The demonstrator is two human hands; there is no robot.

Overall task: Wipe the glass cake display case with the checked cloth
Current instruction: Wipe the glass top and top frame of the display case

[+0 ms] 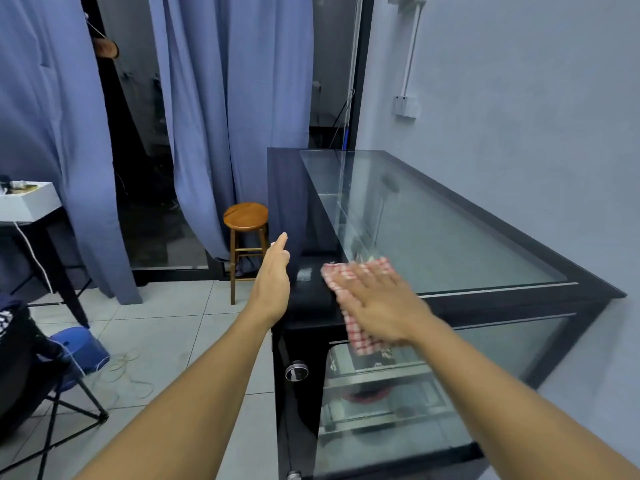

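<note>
At nine o'clock in the view, a white box (29, 202) sits on a black table (52, 244), and a white cable (34, 258) hangs from it toward the tiled floor (166, 323). A blue bucket (83, 348) stands on the floor at eight o'clock, just beside a dark folding chair (52, 393). Blue curtains (228, 116) hang from ten to twelve o'clock. A round wooden stool (246, 216) stands at their foot, at eleven o'clock from the left hand (272, 282).

The left hand is held edge-on, its fingers straight and pressed together and pointing to twelve o'clock. It holds nothing and is just beside the left side of the display case (467, 237); I cannot tell whether it touches it.

The case fills the view from the centre to three o'clock, with a glass top, a black frame and a glass front with shelves (381, 375) behind it. A round knob (296, 371) sits on its black corner post at six o'clock.

The checked cloth (360, 271), red and white, lies on the top's seven o'clock corner, partly on the black frame and partly on the glass. Its near end hangs over the front edge. The right hand (377, 306) lies flat on the cloth with its fingers slightly spread, pointing to eleven o'clock and pressing down. The hand is blurred.

A white socket (405, 105) is on the grey wall (519, 116) at one o'clock.
</note>
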